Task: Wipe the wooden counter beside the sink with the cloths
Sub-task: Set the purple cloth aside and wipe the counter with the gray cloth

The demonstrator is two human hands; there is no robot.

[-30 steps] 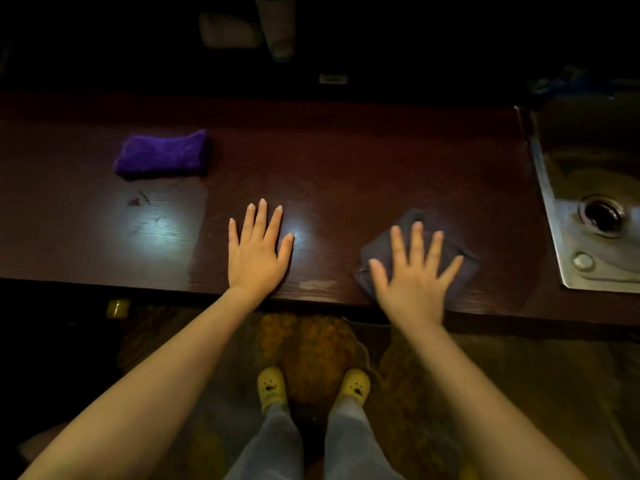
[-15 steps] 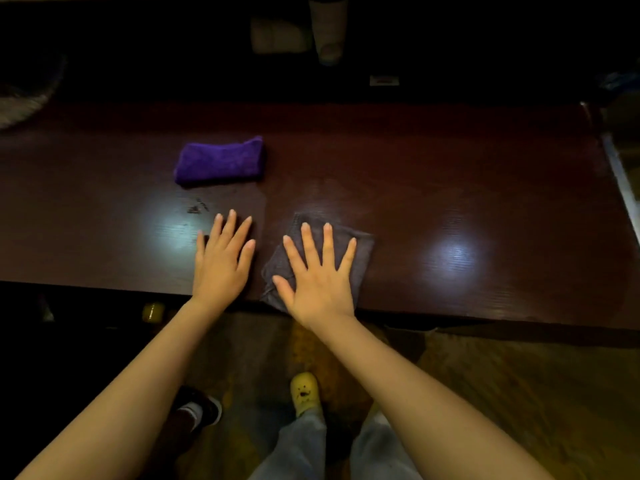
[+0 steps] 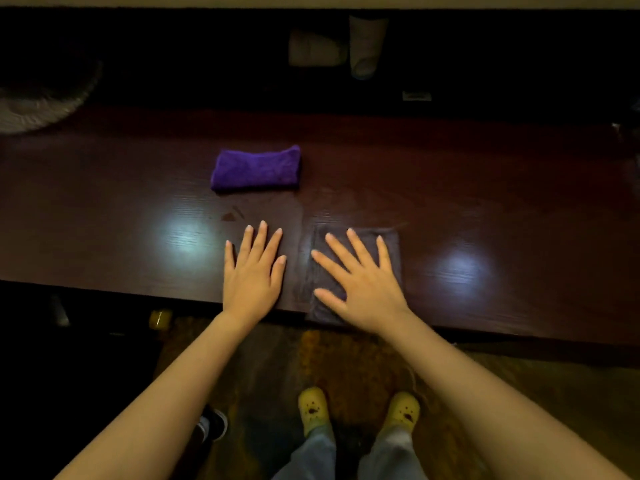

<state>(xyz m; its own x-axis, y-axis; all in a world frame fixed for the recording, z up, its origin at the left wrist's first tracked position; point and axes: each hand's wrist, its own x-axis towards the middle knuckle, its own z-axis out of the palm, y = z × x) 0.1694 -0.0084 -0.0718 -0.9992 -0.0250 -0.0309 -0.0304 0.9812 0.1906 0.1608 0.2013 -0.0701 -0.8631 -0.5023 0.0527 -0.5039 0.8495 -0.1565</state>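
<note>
The dark wooden counter (image 3: 485, 209) runs across the head view. A folded purple cloth (image 3: 256, 168) lies on it toward the back, untouched. A grey cloth (image 3: 393, 244) lies flat at the counter's front edge, its lower end hanging slightly over. My right hand (image 3: 360, 285) presses flat on the grey cloth, fingers spread. My left hand (image 3: 252, 271) rests flat on the bare wood just left of that cloth, fingers spread, holding nothing. A small dark stain (image 3: 230, 215) marks the wood just beyond my left fingertips. The sink is out of view.
A pale cup (image 3: 367, 46) and a pale container (image 3: 315, 48) stand in the dark behind the counter. A light woven object (image 3: 41, 102) sits at the far left. Below the counter are my yellow shoes (image 3: 313, 408) and another dark shoe (image 3: 213, 422).
My right hand has slid the grey cloth leftward along the front edge, from near the sink to beside my left hand. The view shifted left; the sink has left the frame.
</note>
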